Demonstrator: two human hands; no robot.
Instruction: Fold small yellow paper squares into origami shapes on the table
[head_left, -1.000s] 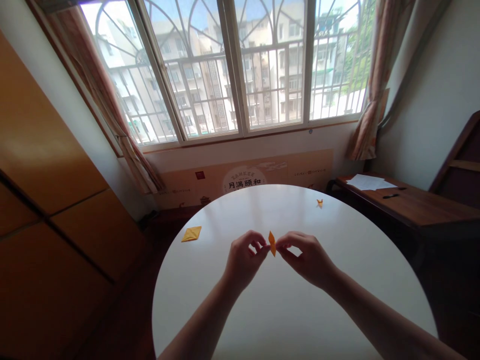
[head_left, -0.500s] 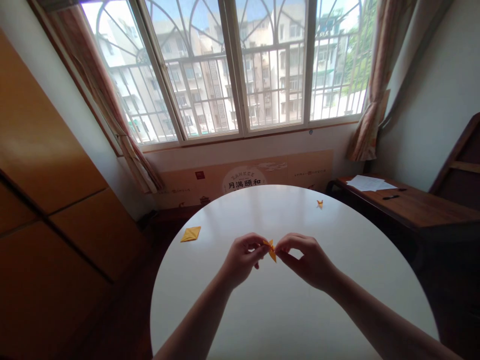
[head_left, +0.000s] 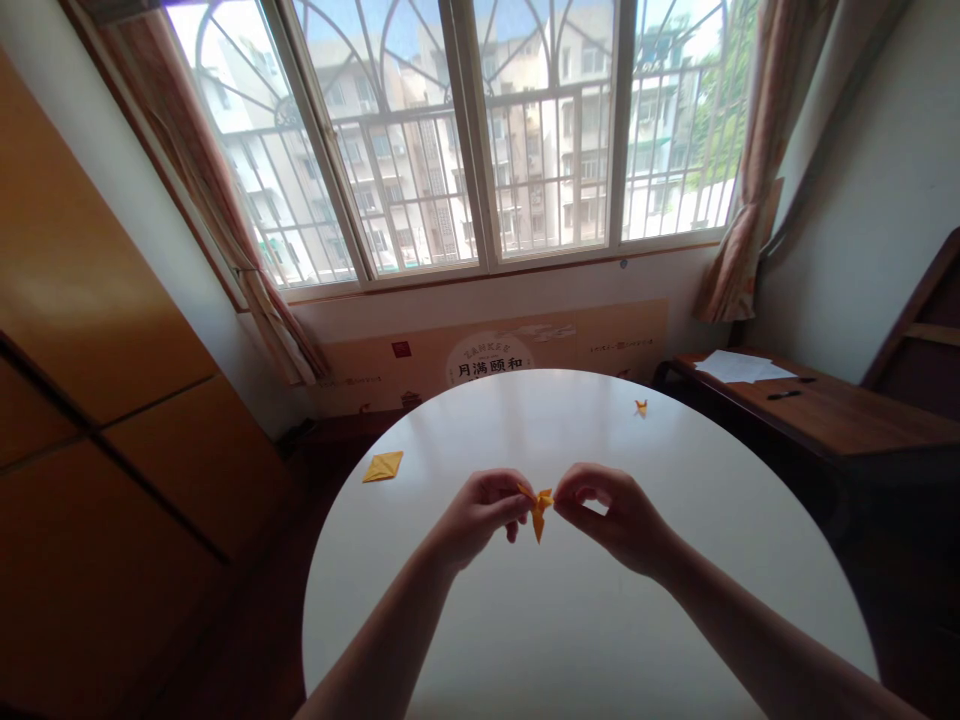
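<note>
A small yellow origami crane is held between my two hands above the white round table. My left hand pinches its left side between thumb and forefinger. On the other side, the fingertips of my right hand are closed on its right tip. One pointed part of the folded paper hangs downward. Another small orange-yellow origami crane stands toward the far right of the tabletop. Near the left rim lies a flat stack of yellow paper squares.
A wooden side table with white papers and a black pen stands at the right. An orange-brown cabinet is at the left. Behind the table are a barred window and a printed cardboard panel.
The crane in my hands has spread and turned, with a point now hanging lower and more of it showing. My hands have moved slightly apart.
</note>
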